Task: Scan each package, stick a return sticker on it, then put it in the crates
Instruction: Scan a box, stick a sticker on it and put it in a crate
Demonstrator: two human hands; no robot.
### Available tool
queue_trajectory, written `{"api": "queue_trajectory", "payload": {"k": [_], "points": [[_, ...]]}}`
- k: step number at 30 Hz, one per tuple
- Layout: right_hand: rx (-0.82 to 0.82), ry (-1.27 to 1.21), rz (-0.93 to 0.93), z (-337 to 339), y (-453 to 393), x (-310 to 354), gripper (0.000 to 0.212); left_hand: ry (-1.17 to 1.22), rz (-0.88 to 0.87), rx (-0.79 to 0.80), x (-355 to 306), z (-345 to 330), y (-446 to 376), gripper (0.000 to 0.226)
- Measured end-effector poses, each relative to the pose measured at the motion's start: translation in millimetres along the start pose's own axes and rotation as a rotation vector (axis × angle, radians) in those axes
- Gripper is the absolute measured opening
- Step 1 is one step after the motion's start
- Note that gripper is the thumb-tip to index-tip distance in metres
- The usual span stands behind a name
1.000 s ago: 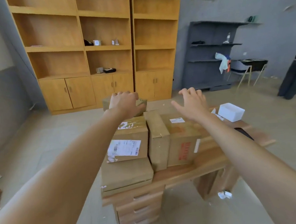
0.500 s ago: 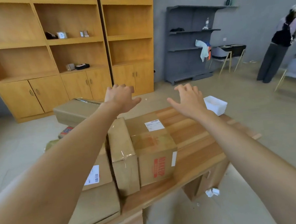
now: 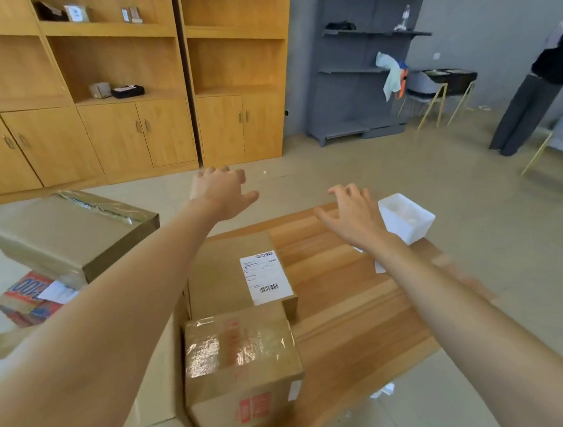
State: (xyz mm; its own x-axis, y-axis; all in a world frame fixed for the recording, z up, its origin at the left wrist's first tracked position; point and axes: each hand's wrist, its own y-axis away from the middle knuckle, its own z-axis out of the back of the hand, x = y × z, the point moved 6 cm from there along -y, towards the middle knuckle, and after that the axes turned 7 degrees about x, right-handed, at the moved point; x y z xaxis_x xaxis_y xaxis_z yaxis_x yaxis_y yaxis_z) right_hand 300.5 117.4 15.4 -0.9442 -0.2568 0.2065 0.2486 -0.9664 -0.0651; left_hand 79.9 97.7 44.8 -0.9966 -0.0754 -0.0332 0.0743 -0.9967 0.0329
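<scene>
I am reaching with both hands empty: my left hand point(image 3: 220, 192) is hanging loosely curled over the floor beyond the desk point(image 3: 350, 296), my right hand point(image 3: 354, 218) spreading at its 1 o'clock corner beside a white tray point(image 3: 408, 218). The labelled package point(image 3: 234, 276) is lying at desk centre, a taped box point(image 3: 241, 368) at its 6 o'clock. Stiff cardboard, probably light; I would grip opposite side walls. My left forearm is hiding further boxes; no scanner or crates showing.

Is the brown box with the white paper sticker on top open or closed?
Closed. The box lies flat on the desk, its top unbroken, with the label stuck across it. No flaps stand up.
</scene>
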Motion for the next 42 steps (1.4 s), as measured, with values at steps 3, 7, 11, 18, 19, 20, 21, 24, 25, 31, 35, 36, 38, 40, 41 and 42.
{"api": "queue_trajectory", "payload": {"k": [3,7,11,18,19,20,21,24,25,31,35,36,38,40,41,42], "points": [[0.053,-0.007,0.026,-23.1,-23.5,-4.9,0.055,0.007,0.053,0.052,8.4,-24.8,-19.4,0.056],[0.147,-0.015,0.088,-61.7,-56.4,-8.1,0.055,0.052,0.154,0.124,22.2,-63.5,-35.7,0.054],[0.213,-0.082,0.174,-97.5,-89.7,-10.5,0.054,0.110,0.301,0.166,35.4,-100.1,-44.3,0.053],[0.394,-0.081,0.288,-156.6,-121.9,-25.5,0.057,0.400,0.658,0.207,41.8,-168.2,-31.0,0.052],[0.416,-0.078,0.300,-165.0,-124.4,-27.9,0.057,0.460,0.710,0.206,44.0,-177.3,-27.9,0.055],[0.433,-0.085,0.308,-171.0,-126.3,-29.8,0.058,0.519,0.756,0.210,46.2,-186.2,-25.2,0.058],[0.455,-0.110,0.306,-177.2,-127.8,-31.9,0.058,0.574,0.796,0.216,48.1,-194.3,-23.2,0.062],[0.583,-0.327,0.218,-198.5,-126.5,-36.1,0.060,0.704,0.900,0.250,55.7,-217.2,-18.0,0.073],[0.641,-0.416,0.171,-208.1,-125.2,-37.2,0.063,0.743,0.926,0.251,59.4,-224.7,-17.2,0.076],[0.889,-0.869,-0.205,-268.7,-121.6,-32.5,0.086,0.867,0.992,0.225,80.5,-261.1,-21.4,0.089],[0.950,-1.040,-0.383,-305.1,-115.6,-25.0,0.095,0.977,1.091,0.247,95.6,-284.1,-19.9,0.097],[0.950,-1.068,-0.409,-312.1,-114.1,-23.0,0.095,1.023,1.113,0.244,98.9,-289.4,-19.7,0.096],[0.939,-1.115,-0.443,-322.6,-111.3,-20.0,0.089,1.083,1.134,0.233,103.9,-298.4,-20.5,0.088],[0.932,-1.151,-0.468,-328.3,-108.9,-17.5,0.082,1.125,1.144,0.227,106.3,-304.8,-22.5,0.082],[0.931,-1.169,-0.479,-329.9,-107.8,-16.1,0.081,1.149,1.146,0.222,107.0,-307.6,-23.1,0.081],[0.927,-1.187,-0.484,-331.6,-107.1,-15.1,0.080,1.166,1.144,0.218,107.9,-309.4,-24.0,0.080]]}}
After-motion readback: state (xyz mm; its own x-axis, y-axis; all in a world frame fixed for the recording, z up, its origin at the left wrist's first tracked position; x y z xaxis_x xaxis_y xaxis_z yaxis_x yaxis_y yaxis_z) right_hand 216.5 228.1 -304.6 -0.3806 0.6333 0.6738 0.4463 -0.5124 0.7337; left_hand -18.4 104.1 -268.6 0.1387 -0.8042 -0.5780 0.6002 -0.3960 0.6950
